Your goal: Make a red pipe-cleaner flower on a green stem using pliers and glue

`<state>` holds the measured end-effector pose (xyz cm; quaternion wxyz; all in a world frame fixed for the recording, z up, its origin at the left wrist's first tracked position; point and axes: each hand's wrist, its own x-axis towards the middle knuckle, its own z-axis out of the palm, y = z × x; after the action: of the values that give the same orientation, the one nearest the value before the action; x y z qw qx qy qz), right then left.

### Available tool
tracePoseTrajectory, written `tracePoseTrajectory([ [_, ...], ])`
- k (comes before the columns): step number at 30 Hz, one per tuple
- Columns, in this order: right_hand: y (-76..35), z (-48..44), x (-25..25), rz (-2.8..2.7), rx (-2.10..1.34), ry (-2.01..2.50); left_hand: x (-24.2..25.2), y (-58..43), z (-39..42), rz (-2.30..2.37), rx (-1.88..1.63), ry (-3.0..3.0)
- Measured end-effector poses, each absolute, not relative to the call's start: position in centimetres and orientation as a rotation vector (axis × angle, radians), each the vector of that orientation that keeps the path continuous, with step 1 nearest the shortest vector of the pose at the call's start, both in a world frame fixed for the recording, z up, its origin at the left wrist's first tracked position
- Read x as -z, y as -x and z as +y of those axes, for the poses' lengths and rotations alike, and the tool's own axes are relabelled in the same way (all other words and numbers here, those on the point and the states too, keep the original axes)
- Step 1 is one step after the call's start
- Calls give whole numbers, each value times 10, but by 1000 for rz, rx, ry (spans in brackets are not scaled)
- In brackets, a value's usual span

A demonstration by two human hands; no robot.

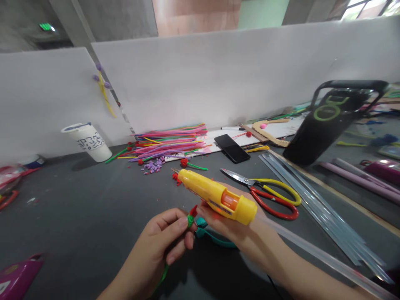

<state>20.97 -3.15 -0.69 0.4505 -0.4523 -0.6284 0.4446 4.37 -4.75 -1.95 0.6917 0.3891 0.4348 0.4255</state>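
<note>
My right hand (231,227) is closed round a yellow glue gun (215,195) whose nozzle points up and to the left; its fingertips also touch a small red and green pipe-cleaner flower (191,216). My left hand (162,246) pinches the green stem of that flower just below the red tip, and the stem trails down under the palm. A teal pipe cleaner (212,237) lies on the table beneath both hands. A clear glue stick (312,250) runs from the back of the gun toward the lower right.
Red and yellow scissors (268,193) lie right of the gun. A pile of coloured pipe cleaners (171,143), a black phone (231,148), a paper cup (89,141), clear glue sticks (312,200) and a black speaker (331,121) sit on the grey table before a white partition (218,79).
</note>
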Motion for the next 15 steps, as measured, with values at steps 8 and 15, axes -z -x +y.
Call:
tracePoseTrajectory([
  [8,-208,-30,4,-1526,-1138,1072,19,-43,-48,941,-965,-854],
  [15,-218,-20,-8,-1540,-1090,1172,22,-43,-47,938,-947,-836],
])
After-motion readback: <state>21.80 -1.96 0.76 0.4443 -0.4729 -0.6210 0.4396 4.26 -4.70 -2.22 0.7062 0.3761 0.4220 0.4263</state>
